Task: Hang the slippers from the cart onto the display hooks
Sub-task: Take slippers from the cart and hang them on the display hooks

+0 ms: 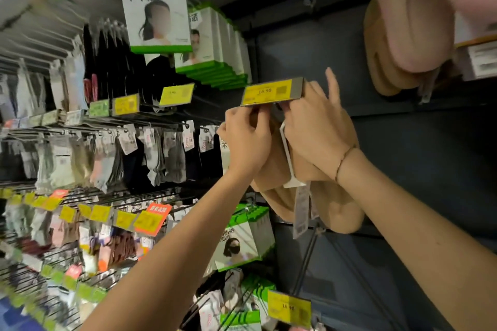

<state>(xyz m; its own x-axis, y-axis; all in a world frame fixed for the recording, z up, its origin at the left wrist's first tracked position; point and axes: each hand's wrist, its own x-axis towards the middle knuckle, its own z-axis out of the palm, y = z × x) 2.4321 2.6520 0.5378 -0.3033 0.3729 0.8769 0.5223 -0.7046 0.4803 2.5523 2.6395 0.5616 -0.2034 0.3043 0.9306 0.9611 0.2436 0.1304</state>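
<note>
A pair of tan plush slippers (333, 209) with a white hanger loop (289, 161) and a paper tag hangs under my hands, in front of the dark display panel. My right hand (314, 129) grips the slippers' top at the hanger, forefinger raised. My left hand (247, 137) pinches the underside of the yellow 16.90 price tag (271, 92) at the front end of the display hook. The hook's rod is hidden behind the tag and my hands. More tan and pink slippers (403, 35) hang at upper right.
Green-and-white face mask boxes (156, 11) hang at upper left, with more (242, 239) below my left forearm. Racks of socks (107, 153) on metal hooks with yellow tags fill the left side. Another yellow price tag (289, 306) sticks out at the bottom.
</note>
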